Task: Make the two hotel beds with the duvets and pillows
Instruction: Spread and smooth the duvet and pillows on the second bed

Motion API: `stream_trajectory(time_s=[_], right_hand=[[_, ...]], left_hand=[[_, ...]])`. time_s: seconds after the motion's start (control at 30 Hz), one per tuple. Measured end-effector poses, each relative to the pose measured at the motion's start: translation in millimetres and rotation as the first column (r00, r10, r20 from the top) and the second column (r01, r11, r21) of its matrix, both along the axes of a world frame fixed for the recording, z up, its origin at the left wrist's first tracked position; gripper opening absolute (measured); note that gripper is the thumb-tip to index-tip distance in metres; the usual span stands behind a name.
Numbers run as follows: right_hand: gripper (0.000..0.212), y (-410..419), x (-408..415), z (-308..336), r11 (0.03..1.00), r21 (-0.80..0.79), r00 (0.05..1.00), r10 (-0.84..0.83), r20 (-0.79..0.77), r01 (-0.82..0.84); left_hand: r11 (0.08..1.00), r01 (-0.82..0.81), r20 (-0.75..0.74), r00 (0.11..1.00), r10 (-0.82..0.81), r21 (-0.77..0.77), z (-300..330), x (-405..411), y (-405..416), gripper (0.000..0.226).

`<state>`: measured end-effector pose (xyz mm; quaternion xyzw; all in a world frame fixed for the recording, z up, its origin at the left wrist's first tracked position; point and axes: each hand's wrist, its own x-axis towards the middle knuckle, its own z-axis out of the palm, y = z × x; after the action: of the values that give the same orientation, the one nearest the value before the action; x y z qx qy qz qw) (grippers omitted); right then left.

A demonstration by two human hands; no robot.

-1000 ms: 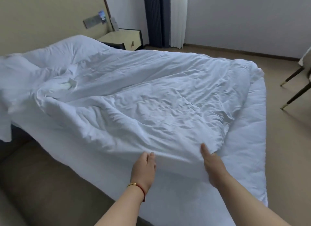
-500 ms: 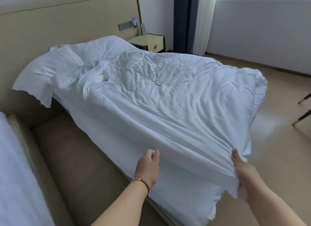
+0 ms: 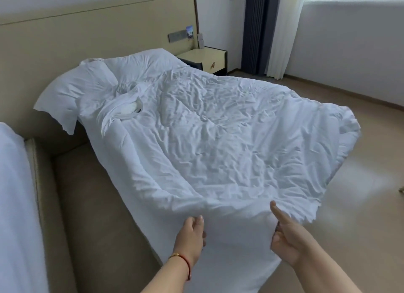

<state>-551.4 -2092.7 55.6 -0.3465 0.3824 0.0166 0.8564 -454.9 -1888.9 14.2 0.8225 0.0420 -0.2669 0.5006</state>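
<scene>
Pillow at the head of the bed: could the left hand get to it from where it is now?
Probably not. The left hand grips the duvet at its foot edge, while the pillow lies at the far end by the headboard, the bed's whole length away. Nothing blocks the path.

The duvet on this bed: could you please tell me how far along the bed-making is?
Done: two pillows sit at the headboard, though askew. In hand: the left hand and right hand grip the foot edge of the duvet, which is lifted, wrinkled and bunched near the pillows. Left: lay it flat, smooth it, straighten the pillows. Only an edge of the second bed shows, so I cannot judge its state.
</scene>
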Motion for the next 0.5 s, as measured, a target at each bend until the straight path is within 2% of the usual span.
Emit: stream_trajectory(time_s=[0.1,0.13,0.17,0.2,0.27,0.33,0.4,0.47,0.5], right_hand=[[0.082,-62,58,27,1.0,-0.017,0.975,-0.001,0.221,0.005],[0.078,-82,81,37,0.999,-0.053,0.951,0.004,0.309,0.013],[0.073,-98,101,41,0.987,-0.163,0.938,0.048,0.342,0.009],[0.068,-108,118,43,0.947,-0.321,0.942,0.121,0.312,-0.015],[0.062,-117,137,9,0.805,-0.566,0.944,0.303,0.129,-0.18],[0.046,-111,136,-49,0.669,-0.605,0.883,0.451,-0.131,-0.431],[0.027,-98,127,-91,0.523,-0.595,0.777,0.542,-0.32,-0.61],[0.026,-82,124,-115,0.449,-0.588,0.728,0.544,-0.418,-0.673],[0.025,-74,123,-121,0.455,-0.58,0.73,0.519,-0.444,-0.676]], left_hand=[[0.993,-0.065,0.047,0.996,0.07,-0.102,13,11,-51,0.024],[0.987,-0.084,0.072,0.993,0.095,-0.14,17,17,-66,0.026],[0.98,-0.104,0.094,0.988,0.121,-0.169,21,24,-78,0.028],[0.977,-0.12,0.11,0.984,0.141,-0.179,22,32,-89,0.028],[0.97,-0.16,0.102,0.978,0.18,-0.181,19,41,-106,0.026],[0.96,-0.22,0.048,0.972,0.232,-0.173,8,44,-114,0.025],[0.955,-0.263,-0.011,0.964,0.264,-0.133,-5,39,-113,0.024],[0.945,-0.312,-0.073,0.949,0.306,-0.098,-19,33,-106,0.026],[0.936,-0.341,-0.108,0.937,0.332,-0.081,-25,30,-101,0.029]])
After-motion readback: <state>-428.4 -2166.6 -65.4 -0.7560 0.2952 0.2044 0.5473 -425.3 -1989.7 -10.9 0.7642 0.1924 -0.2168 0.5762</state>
